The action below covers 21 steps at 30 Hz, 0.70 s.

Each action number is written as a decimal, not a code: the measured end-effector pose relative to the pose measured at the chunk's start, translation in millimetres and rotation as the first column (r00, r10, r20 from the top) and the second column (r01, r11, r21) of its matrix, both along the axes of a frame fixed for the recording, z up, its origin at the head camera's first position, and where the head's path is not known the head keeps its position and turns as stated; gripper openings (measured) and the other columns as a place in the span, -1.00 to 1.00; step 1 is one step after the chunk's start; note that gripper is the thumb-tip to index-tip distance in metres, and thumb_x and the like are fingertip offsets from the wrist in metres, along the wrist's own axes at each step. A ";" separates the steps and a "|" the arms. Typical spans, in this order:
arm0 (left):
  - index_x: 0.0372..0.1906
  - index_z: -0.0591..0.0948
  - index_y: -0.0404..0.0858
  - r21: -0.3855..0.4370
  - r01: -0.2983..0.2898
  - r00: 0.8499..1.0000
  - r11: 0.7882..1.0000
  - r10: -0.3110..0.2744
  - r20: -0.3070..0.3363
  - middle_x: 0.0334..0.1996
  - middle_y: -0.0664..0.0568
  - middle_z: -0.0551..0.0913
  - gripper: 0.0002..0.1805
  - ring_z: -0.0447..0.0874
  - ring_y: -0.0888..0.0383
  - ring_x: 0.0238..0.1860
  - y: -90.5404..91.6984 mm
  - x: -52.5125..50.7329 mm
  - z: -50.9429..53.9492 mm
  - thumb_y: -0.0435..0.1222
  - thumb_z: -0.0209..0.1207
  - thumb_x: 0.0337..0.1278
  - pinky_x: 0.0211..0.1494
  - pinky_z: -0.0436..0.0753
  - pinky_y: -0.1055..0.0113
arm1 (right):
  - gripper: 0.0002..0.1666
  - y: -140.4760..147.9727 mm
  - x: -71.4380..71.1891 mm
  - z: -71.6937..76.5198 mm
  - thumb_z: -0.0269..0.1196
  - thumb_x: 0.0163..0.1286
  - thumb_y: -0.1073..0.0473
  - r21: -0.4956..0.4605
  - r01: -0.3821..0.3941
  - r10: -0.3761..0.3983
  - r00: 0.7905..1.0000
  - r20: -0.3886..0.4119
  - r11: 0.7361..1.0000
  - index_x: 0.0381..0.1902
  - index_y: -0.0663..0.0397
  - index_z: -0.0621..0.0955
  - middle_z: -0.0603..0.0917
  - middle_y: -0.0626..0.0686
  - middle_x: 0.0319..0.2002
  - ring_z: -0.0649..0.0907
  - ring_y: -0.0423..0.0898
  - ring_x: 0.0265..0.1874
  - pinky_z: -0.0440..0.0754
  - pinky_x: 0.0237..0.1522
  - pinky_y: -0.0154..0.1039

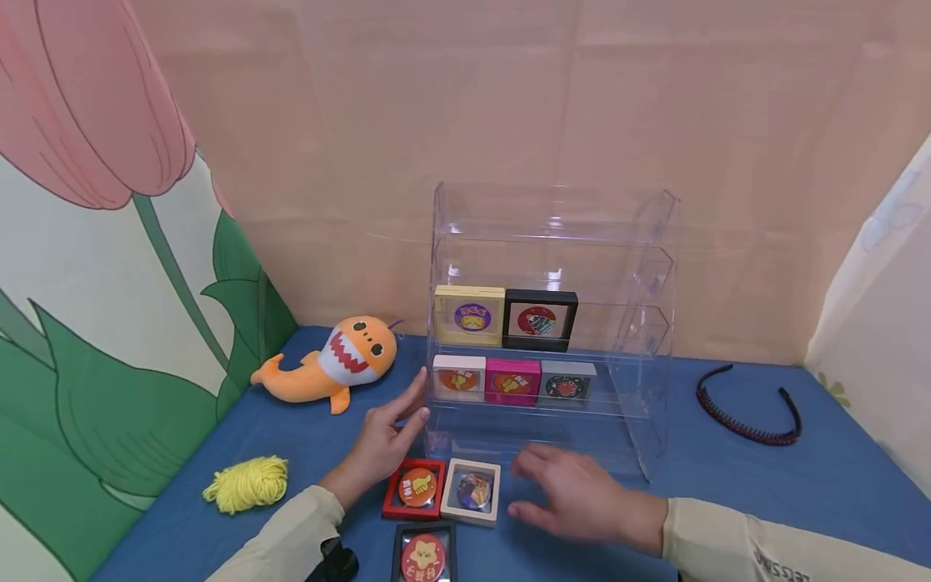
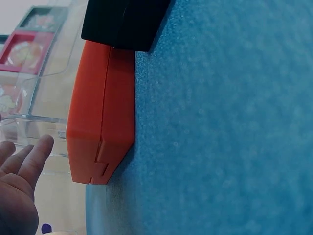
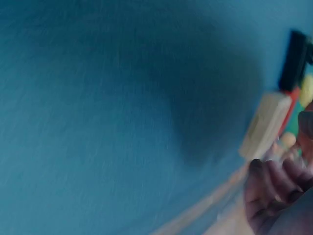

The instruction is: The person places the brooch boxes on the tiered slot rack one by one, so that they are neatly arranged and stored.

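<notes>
Nearest on the blue counter (image 1: 727, 469) lies a black-framed badge case (image 1: 424, 558), and just beyond it a red-framed badge case (image 1: 414, 488) sits beside a cream-framed badge case (image 1: 471, 491); all three look light, stiff and smooth, with windows likely to scratch, so best held by the frame edges. Near the cream one, the grip of the right hand (image 1: 575, 495) is empty, thumb and fingers apart. Farther off, the left hand (image 1: 385, 440), also empty, has straightened fingers at the left edge of the clear display rack (image 1: 524, 426), which looks rigid and slippery.
</notes>
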<state>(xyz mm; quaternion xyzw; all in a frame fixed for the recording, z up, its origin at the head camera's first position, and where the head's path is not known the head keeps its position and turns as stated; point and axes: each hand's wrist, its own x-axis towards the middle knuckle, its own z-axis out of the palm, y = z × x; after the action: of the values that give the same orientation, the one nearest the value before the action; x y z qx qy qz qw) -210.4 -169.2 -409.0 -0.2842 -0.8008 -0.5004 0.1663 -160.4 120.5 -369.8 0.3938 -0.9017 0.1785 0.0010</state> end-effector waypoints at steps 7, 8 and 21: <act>0.46 0.18 -0.04 0.001 0.001 1.000 1.000 -0.001 0.008 0.31 -0.05 0.33 -0.29 0.43 0.02 0.20 -0.8 0.4 -0.1 -0.46 0.10 0.28 -0.07 0.61 0.19 | -0.32 -20.7 -3.1 -13.7 0.19 0.26 -0.31 0.113 0.067 -0.079 0.990 0.112 0.991 0.15 0.01 0.48 0.60 -0.10 -0.18 0.53 -0.32 -0.36 0.59 -0.43 -0.25; 0.46 0.18 -0.04 0.002 0.001 1.000 1.000 -0.001 0.012 0.31 -0.04 0.32 -0.29 0.43 0.03 0.20 -0.6 0.4 -0.2 -0.47 0.10 0.27 -0.07 0.61 0.19 | -0.31 -22.6 -3.6 -14.6 0.17 0.27 -0.32 0.115 0.072 -0.085 0.990 0.112 0.991 0.16 0.03 0.48 0.61 -0.07 -0.14 0.55 -0.31 -0.32 0.60 -0.40 -0.23; 0.43 0.20 -0.27 0.016 0.026 1.000 1.000 -0.026 0.004 0.30 -0.14 0.32 -0.36 0.45 -0.06 0.18 2.9 9.8 14.5 -0.48 0.09 0.27 -0.10 0.62 0.20 | -0.26 -37.4 -11.5 -19.5 0.21 0.23 -0.33 0.194 0.071 -0.092 0.990 0.105 0.978 0.14 0.09 0.49 0.66 -0.03 -0.23 0.58 -0.28 -0.39 0.61 -0.45 -0.20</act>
<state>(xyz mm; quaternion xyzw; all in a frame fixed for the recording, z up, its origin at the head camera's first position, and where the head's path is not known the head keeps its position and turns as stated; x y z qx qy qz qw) -200.6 -166.3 -394.5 -0.2922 -0.7934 -0.5093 0.1606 -171.9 83.1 -389.2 0.3440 -0.9286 0.1135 -0.0806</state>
